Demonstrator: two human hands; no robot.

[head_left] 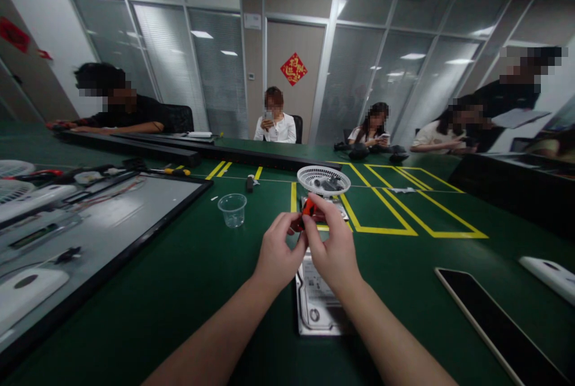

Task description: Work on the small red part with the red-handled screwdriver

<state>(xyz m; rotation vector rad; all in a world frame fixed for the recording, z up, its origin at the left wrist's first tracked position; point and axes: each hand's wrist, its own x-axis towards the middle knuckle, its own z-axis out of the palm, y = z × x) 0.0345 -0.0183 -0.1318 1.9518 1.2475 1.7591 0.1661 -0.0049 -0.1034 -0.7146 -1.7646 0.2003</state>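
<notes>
Both hands meet in front of me above the green table. Between their fingertips is a small red-and-black object [308, 205], its kind partly hidden by the fingers. My left hand [277, 249] pinches it from the left, and my right hand [333, 241] grips it from the right and above. Below my hands, a silver hard drive [317, 314] lies flat on the table, its far part covered by them. Just behind my hands, a white plastic basket [304, 185] holds small dark parts. To the left stands a clear plastic cup [232, 212].
A large framed panel [155, 194] bearing white devices and cables lies left. Long black bars [265, 157] cross the back. Yellow tape [386, 231] marks the green table [395, 290]. A phone-like black slab [489, 320] lies right. Several people sit or stand beyond the table.
</notes>
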